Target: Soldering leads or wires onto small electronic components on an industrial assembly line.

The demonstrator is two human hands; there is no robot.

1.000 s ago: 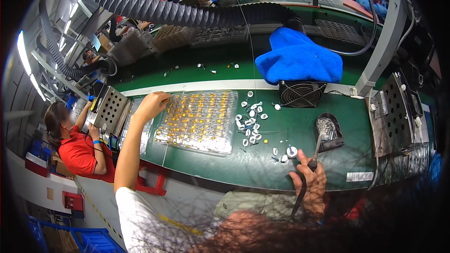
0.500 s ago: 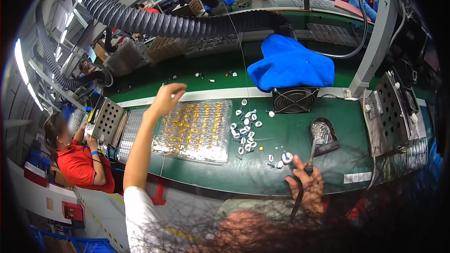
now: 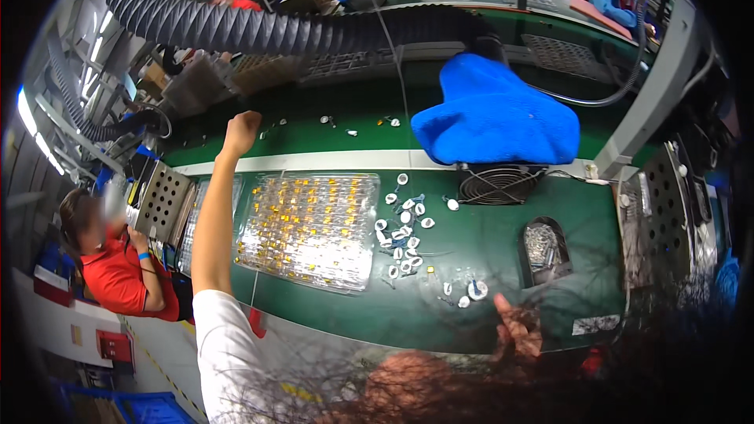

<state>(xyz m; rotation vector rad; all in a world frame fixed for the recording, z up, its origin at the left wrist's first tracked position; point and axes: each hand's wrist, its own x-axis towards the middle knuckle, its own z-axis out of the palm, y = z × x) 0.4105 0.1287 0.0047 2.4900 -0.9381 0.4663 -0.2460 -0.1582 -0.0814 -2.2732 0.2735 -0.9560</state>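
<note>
My left hand is stretched far forward over the green conveyor belt, past the white rail. Its fingers are bent together and pointing down; whatever may be in them is hidden. A few small white round parts with dark leads lie on the belt to its right. My right hand is low at the bench's near edge, partly covered by blurred hair. One finger points up and the others curl; what they hold cannot be made out. Nearest it is a white round piece, with smaller white parts beside it.
A clear tray with orange-yellow pieces lies left of a cluster of white round parts. To the right are a dark metal-filled holder and a fan under blue cloth. A ribbed hose crosses above; a red-shirted co-worker is at left.
My left hand has moved forward and left from above the tray to over the belt, its fingers closing. My right hand has drawn back; the soldering iron seen in it earlier no longer shows.
</note>
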